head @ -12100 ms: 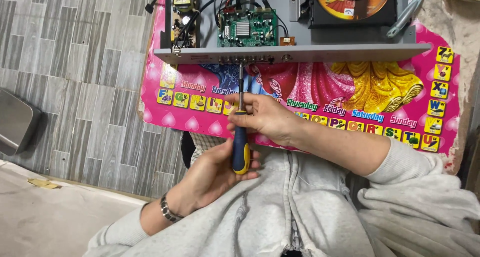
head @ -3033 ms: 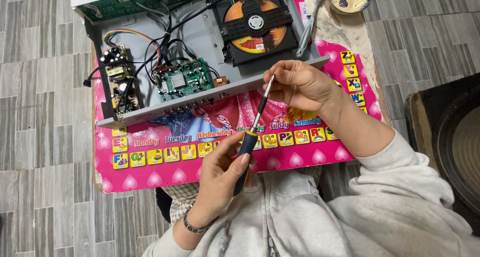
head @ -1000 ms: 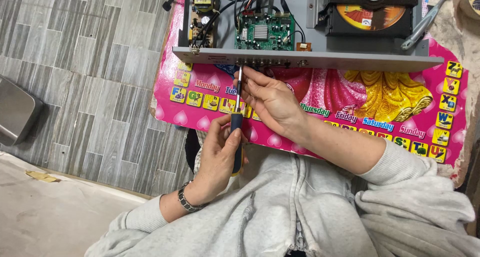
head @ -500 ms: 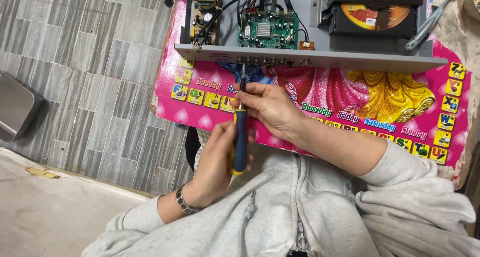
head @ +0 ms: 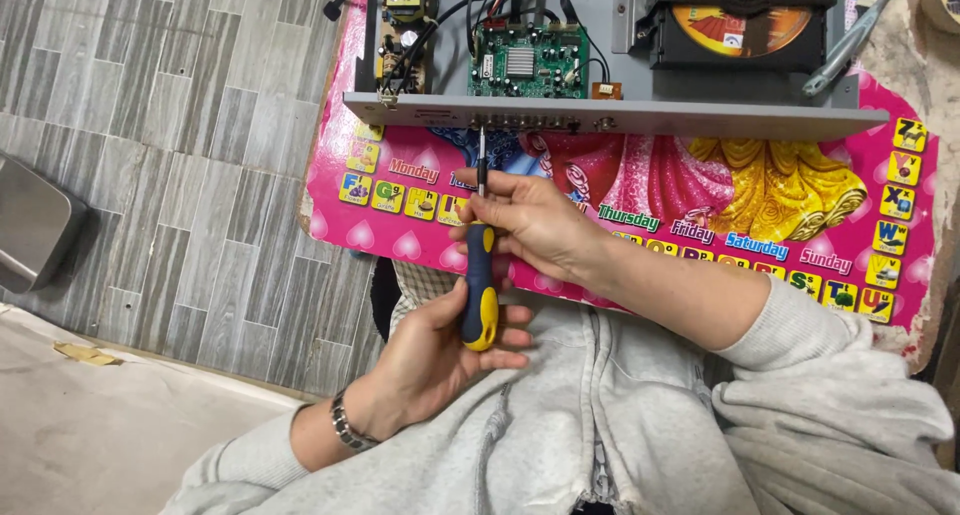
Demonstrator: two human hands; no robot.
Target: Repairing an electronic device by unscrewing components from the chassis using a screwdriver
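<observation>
Here, item one: a screwdriver (head: 480,275) with a blue-and-yellow handle, its shaft upright and its tip at the grey rear panel (head: 620,118) of an opened disc player, near that panel's left end. My left hand (head: 440,360) is closed round the lower handle; my right hand (head: 530,220) pinches the shaft just above the grip, steadying it.

Risk, as I judge it: the tip meets the panel's narrow edge, and I cannot tell whether it is seated in a screw head. If it is not, a push could skate it off and across the row of sockets, or up over the edge toward the green circuit board (head: 530,62) just behind. The right fingers sit close to the tip and would take the slip.

Item two: a smaller power board (head: 402,35) at the chassis's left corner, with black wires looping between the two boards, near enough to snag.

Item three: the disc tray (head: 745,25) with an orange disc, toward the right end.

Item four: a grey metal tool (head: 850,40) lying at the chassis's right corner.

Item five: a pink picture mat (head: 760,205) beneath everything, on grey tiled floor (head: 150,125). The chassis rests loose on it and may shift under pressure.
</observation>
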